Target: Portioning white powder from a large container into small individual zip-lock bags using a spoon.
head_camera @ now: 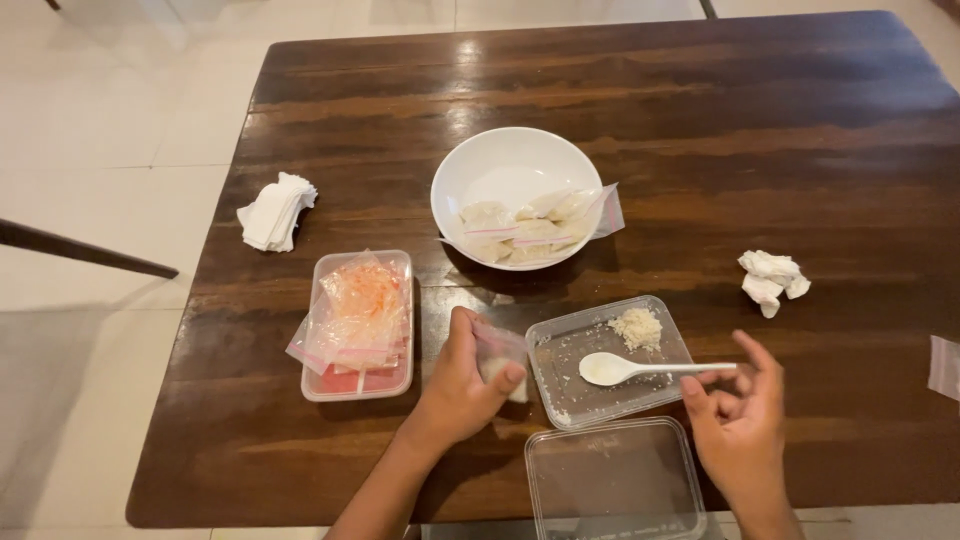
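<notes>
My left hand (463, 385) grips a small clear zip bag (498, 357) with some white grains in it, just left of a clear plastic tray (565, 385). That tray holds a small heap of white rice-like grains (637, 327) and a white plastic spoon (612, 369). My right hand (737, 415) pinches the end of the spoon's handle, with the bowl of the spoon resting in the tray. A white bowl (500, 165) farther back holds several filled zip bags (535, 225).
A clear tray (320, 385) at the left carries a stack of empty zip bags (358, 310). An empty clear tray (612, 485) sits at the near table edge. Folded white tissues (275, 211) lie at the left, a crumpled tissue (772, 279) at the right, another plastic piece (945, 367) at the far right.
</notes>
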